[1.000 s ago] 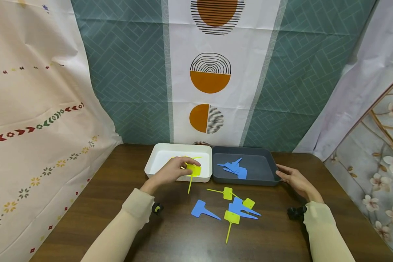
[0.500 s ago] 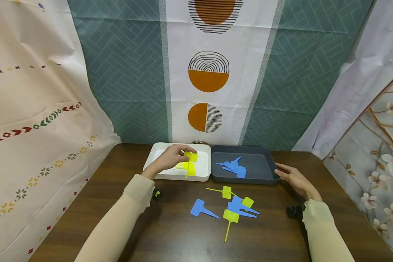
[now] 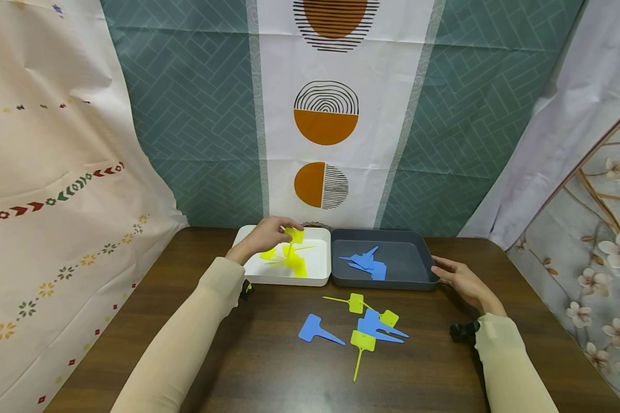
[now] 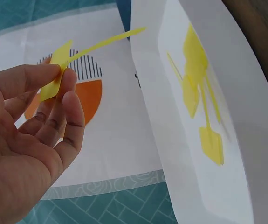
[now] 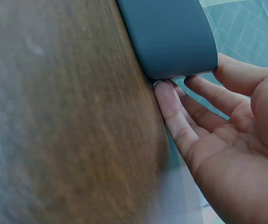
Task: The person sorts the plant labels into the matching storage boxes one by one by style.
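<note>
The left hand [image 3: 268, 234] pinches a yellow plant label [image 3: 295, 234] above the white tray [image 3: 284, 281]; a slipping pinch could let it fall outside. The right hand [image 3: 463, 280], loosely extended, touches the right end of the dark grey tray [image 3: 408, 261]; a push might shift it.

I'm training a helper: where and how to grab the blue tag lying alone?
Pinch the blue tag probably by its wide head's opposite edges, from above and the left: it lies flat on the table, its narrow stem pointing right.
</note>
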Tool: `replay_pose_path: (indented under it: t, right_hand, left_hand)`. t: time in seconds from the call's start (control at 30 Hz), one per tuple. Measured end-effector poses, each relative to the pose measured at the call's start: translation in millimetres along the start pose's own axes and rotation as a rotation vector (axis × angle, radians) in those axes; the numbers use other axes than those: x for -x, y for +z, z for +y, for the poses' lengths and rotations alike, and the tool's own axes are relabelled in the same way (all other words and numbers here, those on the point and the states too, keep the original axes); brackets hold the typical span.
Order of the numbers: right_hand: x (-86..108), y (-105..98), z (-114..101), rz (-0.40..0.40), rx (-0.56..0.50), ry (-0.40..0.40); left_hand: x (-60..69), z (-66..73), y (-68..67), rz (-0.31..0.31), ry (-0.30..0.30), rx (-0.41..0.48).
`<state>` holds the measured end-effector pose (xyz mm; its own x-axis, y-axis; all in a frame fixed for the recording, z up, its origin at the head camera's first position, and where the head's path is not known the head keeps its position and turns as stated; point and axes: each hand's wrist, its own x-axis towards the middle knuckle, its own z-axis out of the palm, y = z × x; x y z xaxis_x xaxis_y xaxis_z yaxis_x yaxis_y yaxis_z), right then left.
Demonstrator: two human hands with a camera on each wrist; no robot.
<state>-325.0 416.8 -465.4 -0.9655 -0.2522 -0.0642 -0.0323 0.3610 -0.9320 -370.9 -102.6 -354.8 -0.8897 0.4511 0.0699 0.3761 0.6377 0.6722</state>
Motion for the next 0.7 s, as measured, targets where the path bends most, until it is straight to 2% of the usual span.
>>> replay_pose_path:
  t: [0.4, 0.7]
  right_hand:
    - [0.2, 0.3, 0.3, -0.001, -0.01, 0.0]
    - [1.3, 0.5, -1.4, -0.012, -0.003, 0.003]
  left_hand:
    - [-11.2, -13.0, 1.4, -0.018, -0.027, -0.041]
    - [-16.7, -14.3, 1.7, -0.004, -0.031, -0.073]
